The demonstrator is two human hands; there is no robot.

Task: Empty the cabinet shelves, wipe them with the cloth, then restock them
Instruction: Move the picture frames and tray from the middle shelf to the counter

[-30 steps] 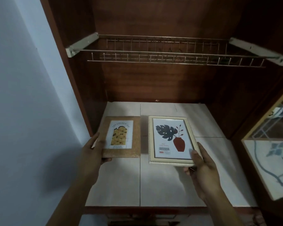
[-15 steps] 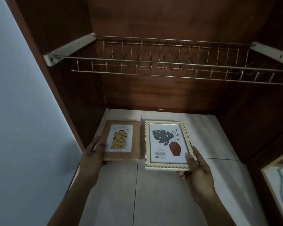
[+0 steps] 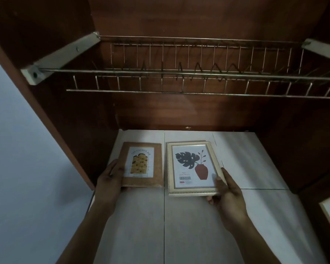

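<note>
Inside the open cabinet, over its pale tiled shelf (image 3: 236, 161), the person holds two picture frames side by side, faces up. The left hand (image 3: 111, 180) grips the cork-brown frame (image 3: 144, 164) at its lower left corner, thumb on top and fingers underneath. The right hand (image 3: 227, 191) clasps the cream beaded frame (image 3: 193, 168) at its lower right corner the same way. Holding by the outer corners keeps the glass fronts clear and leaves the inner edges free to sit just beside each other, nearly parallel. Whether the frames rest on the shelf or hang slightly above it I cannot tell. I'd guess this is restocking: the shelf around them is bare and no cloth is in view, though it could equally be lifting them out. Above, the wire dish rack (image 3: 179, 80) hangs empty between its brackets, well apart from the frames, so both have headroom.
</note>
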